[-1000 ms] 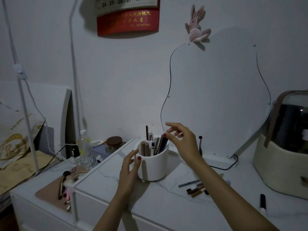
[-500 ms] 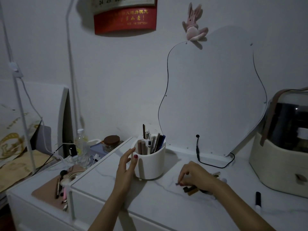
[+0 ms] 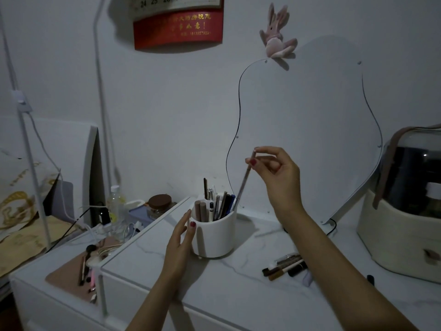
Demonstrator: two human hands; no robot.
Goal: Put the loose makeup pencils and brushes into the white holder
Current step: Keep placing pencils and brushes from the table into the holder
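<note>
The white holder (image 3: pixel 216 237) stands on the white vanity top with several pencils and brushes upright in it. My left hand (image 3: pixel 180 240) rests against the holder's left side, fingers spread. Above and right of the holder, my right hand (image 3: pixel 276 172) pinches the top of a thin grey pencil (image 3: pixel 243 185), whose lower tip dips inside the holder's right rim. Several loose pencils (image 3: pixel 285 267) lie on the top to the right of the holder, partly hidden behind my right forearm.
A wavy mirror (image 3: pixel 307 130) leans on the wall behind the holder. A cream cosmetic case (image 3: pixel 403 237) sits at far right, a black pencil (image 3: pixel 370 279) before it. To the left is a lower tray (image 3: pixel 69 280) with brushes, then a bottle (image 3: pixel 115 206) and jar (image 3: pixel 159 205).
My right hand picked a grey pencil from the loose pile on the vanity top and lifted it up over the holder. My left hand stayed against the holder.
</note>
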